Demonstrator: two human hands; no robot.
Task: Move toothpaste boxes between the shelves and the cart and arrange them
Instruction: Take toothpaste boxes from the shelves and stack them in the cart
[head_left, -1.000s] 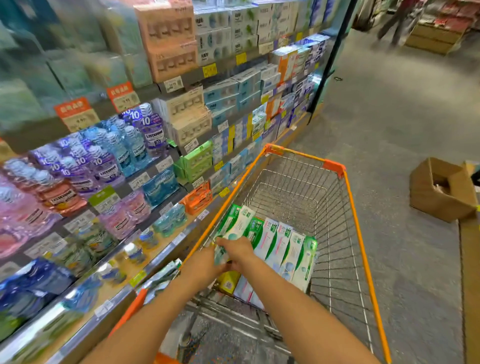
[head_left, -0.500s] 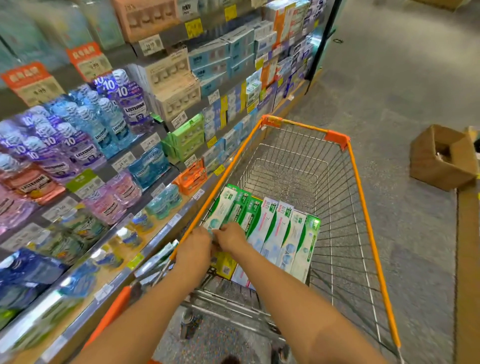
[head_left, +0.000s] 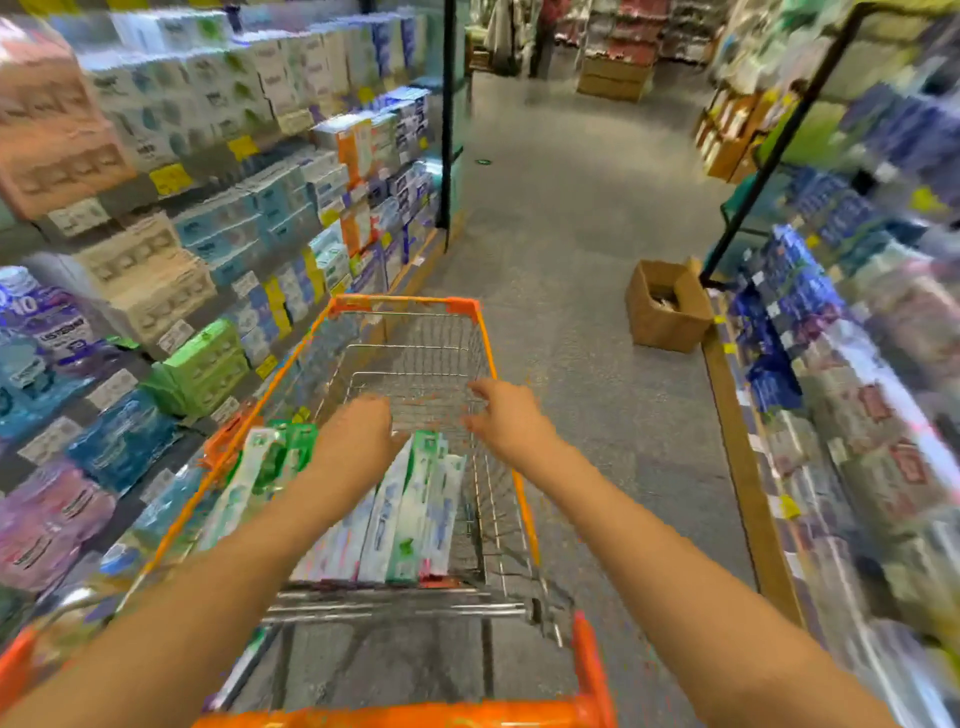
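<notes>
Over cart (head_left: 519, 499): both hands lifted off toothpaste boxes (head_left: 400, 519); left hand (head_left: 358, 431) and right hand (head_left: 506, 418) now apart, fingers loose, holding nothing; boxes remain in row at basket's near end; arranging seems finished, next likely shelves (head_left: 218, 218).

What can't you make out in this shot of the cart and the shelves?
Head view, motion-blurred:
- Left hand: whether it touches the toothpaste boxes; blur.
- Right hand: finger pose smeared.
- Box print: unreadable, blurred.
- Boxes' near ends: hidden by the left forearm.
- Cardboard box contents: too small.
- Shelf price tags: illegible.
</notes>
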